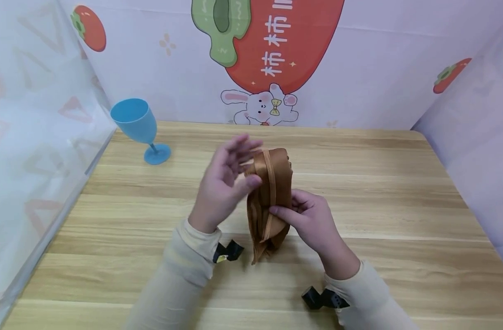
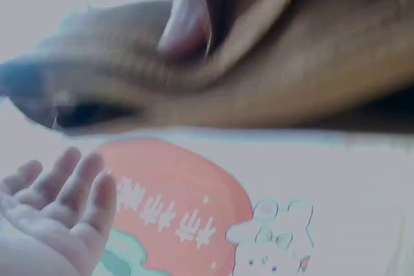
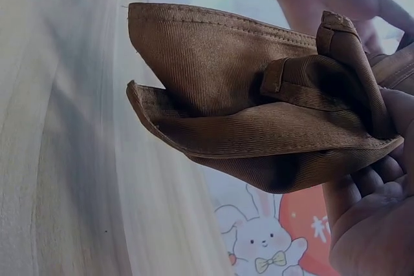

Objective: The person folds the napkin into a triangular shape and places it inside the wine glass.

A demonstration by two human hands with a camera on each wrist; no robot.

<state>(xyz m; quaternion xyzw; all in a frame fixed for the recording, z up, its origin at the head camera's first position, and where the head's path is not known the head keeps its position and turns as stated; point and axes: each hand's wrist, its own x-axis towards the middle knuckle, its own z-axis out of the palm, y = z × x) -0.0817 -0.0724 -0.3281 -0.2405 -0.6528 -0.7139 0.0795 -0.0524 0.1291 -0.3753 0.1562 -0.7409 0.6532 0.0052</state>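
Observation:
A folded brown cloth (image 1: 280, 172) with stitched hems and a narrow band is held up above the table. My right hand (image 1: 313, 220) pinches its lower right side, thumb in front and fingers behind. My left hand (image 1: 220, 183) is at the cloth's upper left with fingers spread; its thumb overlaps the cloth's edge in the head view, and whether it touches I cannot tell. In the left wrist view the left hand (image 2: 58, 218) appears apart from the blurred cloth (image 2: 272, 88). Loose folds of the cloth (image 3: 213, 63) hang open in the right wrist view.
A blue goblet (image 1: 133, 121) stands at the table's back left. The wood-grain table (image 1: 400, 192) meets a printed backdrop (image 1: 367, 82) at its far edge, with light sheets on both sides. A dark wrist device (image 1: 228, 251) is strapped to each sleeve.

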